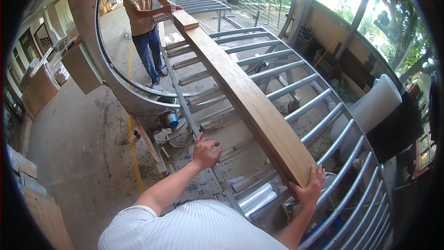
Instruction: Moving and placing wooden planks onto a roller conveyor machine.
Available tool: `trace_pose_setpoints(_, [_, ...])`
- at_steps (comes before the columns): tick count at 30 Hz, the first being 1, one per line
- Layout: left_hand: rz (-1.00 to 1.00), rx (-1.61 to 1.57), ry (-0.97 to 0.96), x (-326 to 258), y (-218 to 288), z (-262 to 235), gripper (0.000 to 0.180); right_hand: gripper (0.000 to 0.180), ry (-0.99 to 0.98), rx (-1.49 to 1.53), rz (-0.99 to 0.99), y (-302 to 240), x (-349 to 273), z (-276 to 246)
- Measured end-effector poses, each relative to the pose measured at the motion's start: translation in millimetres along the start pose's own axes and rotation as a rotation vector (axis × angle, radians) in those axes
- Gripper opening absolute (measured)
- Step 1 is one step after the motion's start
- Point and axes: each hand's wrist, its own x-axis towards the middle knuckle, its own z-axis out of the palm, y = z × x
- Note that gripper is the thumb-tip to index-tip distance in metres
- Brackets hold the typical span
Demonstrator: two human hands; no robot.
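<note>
A long wooden plank (259, 106) lies lengthwise over a metal roller conveyor (277, 93), running from near me toward the back. My right hand (311, 186) grips its near end, thumb on the end face and fingers over the right corner. My left hand (206, 152) is by the conveyor's left side rail (183, 106), holding nothing, its fingers bent and apart. At the plank's far end rests a shorter wooden block (186, 20). A co-worker (142, 18) stands there with both hands close to that block.
A big ring-shaped frame (121, 97) surrounds the conveyor partway along. On its lower left hangs a blue-ended motor (171, 119). Right of the conveyor stands a large white roll of wrap (377, 95). Clear film rolls (256, 199) lie under the near rollers. A yellow line (133, 153) marks the floor.
</note>
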Motion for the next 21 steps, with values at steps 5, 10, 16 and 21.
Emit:
trace_pose_setpoints(5, [0.006, -0.004, 0.014, 0.0, 3.1, 0.1, 0.020, 0.109, 0.010, 0.016, -0.004, -9.2, 8.5, 10.3])
trace_pose_setpoints(10, [0.015, -0.020, 0.023, 0.5, 7.8, -0.4, 0.020, 0.114, -0.026, -0.014, -0.004, -27.4, 24.6, 12.5])
trace_pose_setpoints(16, [0.002, -0.012, 0.033, -2.5, 0.3, 1.9, 0.020, 0.148, 0.075, 0.336, -0.291, 18.0, 24.0, 20.9])
trace_pose_setpoints(21, [0.014, -0.011, 0.023, 2.6, 6.5, -0.2, 0.020, 0.150, 0.033, 0.455, -0.073, 46.0, 2.9, 76.4])
